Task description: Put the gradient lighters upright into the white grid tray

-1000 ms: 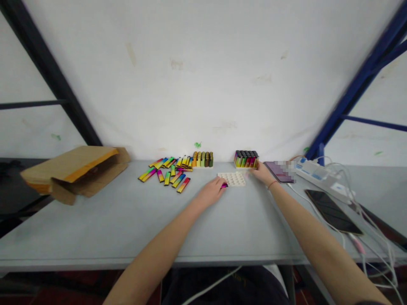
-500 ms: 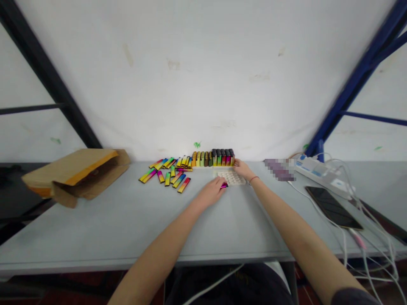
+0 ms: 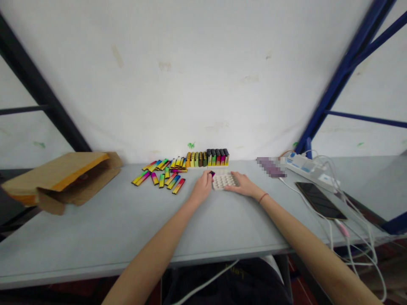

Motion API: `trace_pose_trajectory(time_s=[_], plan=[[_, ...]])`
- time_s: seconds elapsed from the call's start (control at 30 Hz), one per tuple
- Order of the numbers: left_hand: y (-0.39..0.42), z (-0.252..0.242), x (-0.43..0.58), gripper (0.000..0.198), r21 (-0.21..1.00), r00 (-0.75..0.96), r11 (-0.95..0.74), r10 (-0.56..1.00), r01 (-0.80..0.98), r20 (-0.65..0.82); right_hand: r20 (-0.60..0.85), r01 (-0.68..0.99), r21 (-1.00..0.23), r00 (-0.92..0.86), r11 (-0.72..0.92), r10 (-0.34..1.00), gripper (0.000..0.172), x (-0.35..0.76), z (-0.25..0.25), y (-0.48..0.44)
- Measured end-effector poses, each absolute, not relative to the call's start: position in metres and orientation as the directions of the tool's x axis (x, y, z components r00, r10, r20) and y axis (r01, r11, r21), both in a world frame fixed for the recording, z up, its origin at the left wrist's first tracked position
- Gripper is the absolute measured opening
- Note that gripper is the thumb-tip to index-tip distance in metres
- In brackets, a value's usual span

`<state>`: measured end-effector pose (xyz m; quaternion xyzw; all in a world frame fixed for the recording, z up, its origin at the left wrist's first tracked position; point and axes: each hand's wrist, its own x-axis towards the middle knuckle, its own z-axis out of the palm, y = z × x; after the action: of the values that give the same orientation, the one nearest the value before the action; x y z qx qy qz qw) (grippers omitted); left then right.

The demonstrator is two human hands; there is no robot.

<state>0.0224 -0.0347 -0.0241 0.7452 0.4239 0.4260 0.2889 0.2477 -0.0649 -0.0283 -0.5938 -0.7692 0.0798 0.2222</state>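
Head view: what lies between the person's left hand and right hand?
A pale studded tray lies between the left hand and right hand, in the head view.

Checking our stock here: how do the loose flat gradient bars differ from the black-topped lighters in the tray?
The loose flat gradient bars lie scattered, while the black-topped lighters stand upright in tight rows. The bars look longer and slimmer than the lighters. Both have bright multicoloured gradient bodies.

Head-worn view, facing forward and down across the table [image 3: 95, 220]
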Motion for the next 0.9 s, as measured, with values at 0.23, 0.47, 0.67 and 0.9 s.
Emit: trace_pose_trajectory(time_s=[0.23,0.47,0.67,0.9], plan=[[-0.038,-0.018,0.029,0.047,0.988,0.196,-0.147,0.971,0.048,0.135,0.242,0.897,-0.346,-0.198,0.275,0.950,0.074,0.239,-0.029,-0.081],[-0.040,-0.006,0.026,0.053,0.997,0.084,0.012,0.996,-0.074,-0.006,0.215,0.894,-0.362,-0.195,0.263,0.957,0.077,0.240,-0.028,-0.079],[-0.042,0.002,0.022,0.041,0.947,0.062,0.172,0.985,-0.272,-0.162,0.213,0.885,-0.382,-0.195,0.266,0.957,0.077,0.239,-0.026,-0.080],[-0.043,0.004,0.023,0.029,0.920,-0.024,0.176,0.980,-0.351,-0.197,0.213,0.881,-0.393,-0.192,0.264,0.958,0.077,0.239,-0.024,-0.081]])
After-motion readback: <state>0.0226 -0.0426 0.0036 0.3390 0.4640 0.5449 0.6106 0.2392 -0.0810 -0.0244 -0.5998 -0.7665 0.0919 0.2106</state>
